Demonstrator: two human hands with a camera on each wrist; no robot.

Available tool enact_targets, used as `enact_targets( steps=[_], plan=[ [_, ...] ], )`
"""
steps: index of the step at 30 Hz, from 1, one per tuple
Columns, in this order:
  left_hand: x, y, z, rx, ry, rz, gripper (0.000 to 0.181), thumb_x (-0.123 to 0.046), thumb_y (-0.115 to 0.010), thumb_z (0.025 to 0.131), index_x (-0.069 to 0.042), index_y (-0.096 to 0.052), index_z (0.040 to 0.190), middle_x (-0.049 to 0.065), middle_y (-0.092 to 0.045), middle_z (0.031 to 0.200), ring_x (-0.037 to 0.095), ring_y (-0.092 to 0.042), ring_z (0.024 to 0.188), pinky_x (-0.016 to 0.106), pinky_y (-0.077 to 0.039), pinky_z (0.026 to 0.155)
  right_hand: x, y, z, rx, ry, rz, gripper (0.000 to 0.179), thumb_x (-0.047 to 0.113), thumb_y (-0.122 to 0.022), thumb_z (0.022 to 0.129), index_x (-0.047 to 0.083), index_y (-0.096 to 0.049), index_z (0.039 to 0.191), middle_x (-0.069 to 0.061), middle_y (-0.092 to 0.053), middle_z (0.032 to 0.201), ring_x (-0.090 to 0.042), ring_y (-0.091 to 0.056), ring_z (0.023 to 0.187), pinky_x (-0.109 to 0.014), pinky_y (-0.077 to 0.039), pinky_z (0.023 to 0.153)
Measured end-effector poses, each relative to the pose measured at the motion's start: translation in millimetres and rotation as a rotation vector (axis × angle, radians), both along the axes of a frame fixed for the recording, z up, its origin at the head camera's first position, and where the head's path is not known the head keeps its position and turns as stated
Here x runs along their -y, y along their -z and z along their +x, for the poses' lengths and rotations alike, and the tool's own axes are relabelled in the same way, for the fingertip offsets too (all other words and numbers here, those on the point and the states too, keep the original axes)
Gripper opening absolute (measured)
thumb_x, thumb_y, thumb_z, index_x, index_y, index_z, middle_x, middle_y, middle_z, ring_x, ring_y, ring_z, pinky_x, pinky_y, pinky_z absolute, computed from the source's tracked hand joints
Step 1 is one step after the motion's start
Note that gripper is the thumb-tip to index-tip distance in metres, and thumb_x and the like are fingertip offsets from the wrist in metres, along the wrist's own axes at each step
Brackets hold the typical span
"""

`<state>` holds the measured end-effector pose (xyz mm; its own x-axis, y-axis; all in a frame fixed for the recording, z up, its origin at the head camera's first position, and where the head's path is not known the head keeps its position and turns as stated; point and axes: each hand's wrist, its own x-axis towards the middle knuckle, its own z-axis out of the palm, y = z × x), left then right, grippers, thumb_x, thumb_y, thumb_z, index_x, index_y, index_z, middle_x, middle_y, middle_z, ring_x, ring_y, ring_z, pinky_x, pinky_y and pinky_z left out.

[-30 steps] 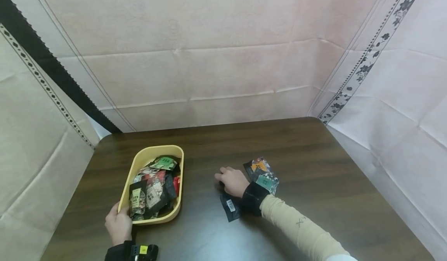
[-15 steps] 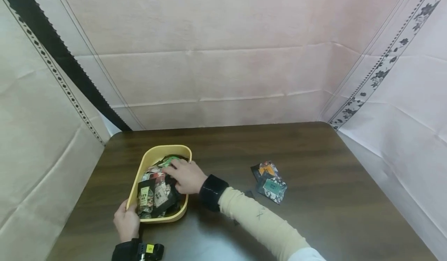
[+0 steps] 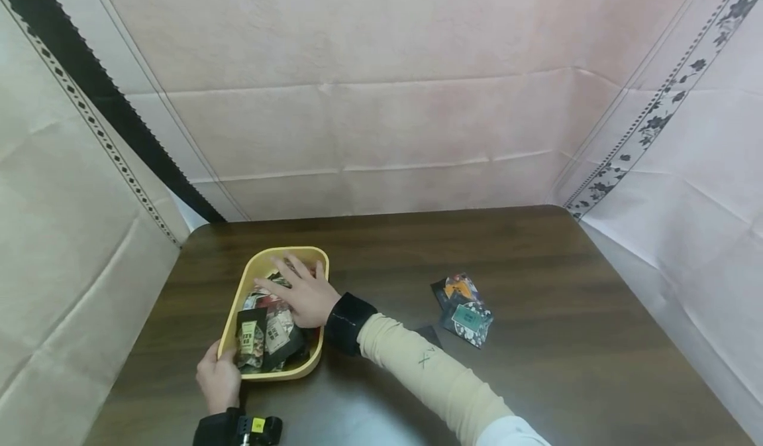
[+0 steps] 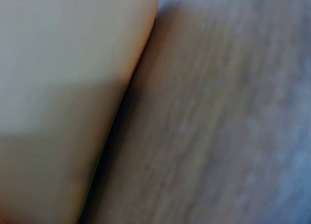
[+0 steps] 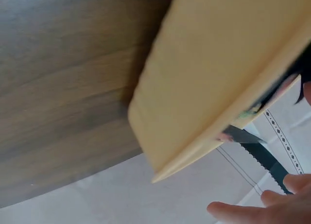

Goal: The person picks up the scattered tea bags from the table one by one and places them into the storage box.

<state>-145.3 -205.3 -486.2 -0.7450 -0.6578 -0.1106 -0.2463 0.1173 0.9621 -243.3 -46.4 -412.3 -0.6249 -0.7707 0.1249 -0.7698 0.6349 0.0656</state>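
Note:
A yellow plastic bin (image 3: 260,258) on the left of the table holds several small printed packets, among them a dark packet with a pale label (image 3: 250,340). My left hand (image 3: 219,378) grips the bin at its near left corner. Above the packets, my right hand (image 3: 311,299) is spread with straight fingers and nothing visible in its grasp; whether it touches the packets I cannot tell. The right wrist view shows its fingertips (image 5: 233,210) beside the bin's outer wall (image 5: 214,63). Only the bin's side (image 4: 58,63) and tabletop appear in the left wrist view.
Right of the bin lie a packet with a teal label (image 3: 467,320) and one with an orange patch (image 3: 457,290), overlapping. A dark packet (image 3: 428,334) is partly hidden behind my right forearm. Pale patterned cloth (image 3: 381,128) hangs beyond the brown wooden table (image 3: 548,287).
My right hand has moved left from the tabletop beside a dark packet to over the bin, and its fingers have spread. The left hand has stayed on the bin's corner.

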Motion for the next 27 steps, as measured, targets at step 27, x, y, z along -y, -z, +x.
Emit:
enact_targets(
  steps=[27],
  plan=[
    [-3.2,1.0,8.3,0.022,-0.028,0.003,0.042,-0.004,-0.036,0.091,0.012,-0.041,0.129,0.033,-0.043,0.125,0.04,-0.039,0.114,0.051,-0.029,0.096,-155,40.6,17.9,0.185,0.195,-0.131,0.075,0.033,-0.066,0.079,0.026,-0.028,0.143,-0.012,-0.005,0.151,-0.034,-0.002,0.136,-0.065,-0.023,0.095]
  ],
)
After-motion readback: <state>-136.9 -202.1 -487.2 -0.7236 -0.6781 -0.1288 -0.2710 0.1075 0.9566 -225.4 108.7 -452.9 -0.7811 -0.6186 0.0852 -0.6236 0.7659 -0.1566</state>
